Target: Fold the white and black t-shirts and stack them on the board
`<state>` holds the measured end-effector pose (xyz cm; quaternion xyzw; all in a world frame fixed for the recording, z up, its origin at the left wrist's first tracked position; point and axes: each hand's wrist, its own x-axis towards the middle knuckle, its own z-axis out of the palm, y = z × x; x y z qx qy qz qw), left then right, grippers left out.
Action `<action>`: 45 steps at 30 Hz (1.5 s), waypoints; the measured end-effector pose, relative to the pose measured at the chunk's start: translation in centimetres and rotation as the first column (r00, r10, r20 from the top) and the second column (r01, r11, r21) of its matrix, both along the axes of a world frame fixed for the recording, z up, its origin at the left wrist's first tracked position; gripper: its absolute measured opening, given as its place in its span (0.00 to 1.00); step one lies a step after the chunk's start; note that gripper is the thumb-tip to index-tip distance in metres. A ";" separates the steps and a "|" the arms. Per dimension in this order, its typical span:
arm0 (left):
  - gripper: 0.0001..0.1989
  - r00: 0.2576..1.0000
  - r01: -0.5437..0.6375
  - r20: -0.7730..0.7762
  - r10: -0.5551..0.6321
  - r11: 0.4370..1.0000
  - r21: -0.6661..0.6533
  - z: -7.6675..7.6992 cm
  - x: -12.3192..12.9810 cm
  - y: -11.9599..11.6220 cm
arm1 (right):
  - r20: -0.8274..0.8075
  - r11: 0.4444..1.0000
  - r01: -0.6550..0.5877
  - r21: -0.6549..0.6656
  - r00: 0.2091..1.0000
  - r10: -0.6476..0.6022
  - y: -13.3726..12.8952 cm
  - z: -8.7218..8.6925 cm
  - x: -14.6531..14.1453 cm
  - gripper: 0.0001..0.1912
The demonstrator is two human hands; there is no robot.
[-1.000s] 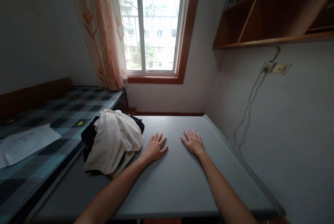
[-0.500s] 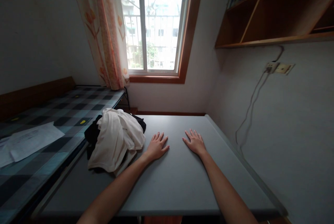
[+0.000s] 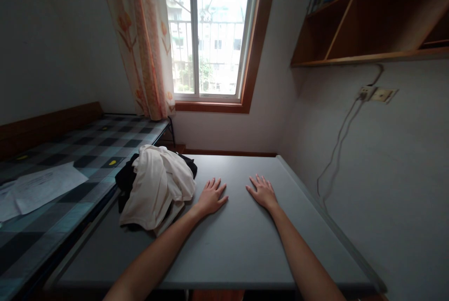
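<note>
My left hand [image 3: 211,197] lies flat on the grey table [image 3: 242,240], fingers spread and holding nothing. Just left of it is a crumpled heap of clothes: a white garment [image 3: 156,184] on top, with black cloth [image 3: 125,177] showing from underneath. The garments' exact kind is hidden by the folds. My right hand [image 3: 263,192] also rests palm down on the tabletop, its fingers apart and nothing in them. A gap of bare table separates the two hands.
Along the left side runs a bed with a checked mattress [image 3: 87,144], where papers [image 3: 45,186] lie. Ahead are a window [image 3: 213,48] and a curtain [image 3: 147,58]. On the right wall hang a wooden shelf [image 3: 368,20], a socket [image 3: 366,92] and a cable [image 3: 331,156].
Both hands and the clothes stay in place on the table. Only the camera view has shifted very slightly.
</note>
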<state>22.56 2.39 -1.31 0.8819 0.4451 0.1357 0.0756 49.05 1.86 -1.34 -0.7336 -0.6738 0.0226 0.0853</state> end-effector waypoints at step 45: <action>0.27 0.988 -0.152 0.012 0.152 0.983 0.106 10.3 -5.1 -1.5 | -0.006 1.000 0.006 -0.010 1.000 -0.006 0.0 0.0 0.0 0.33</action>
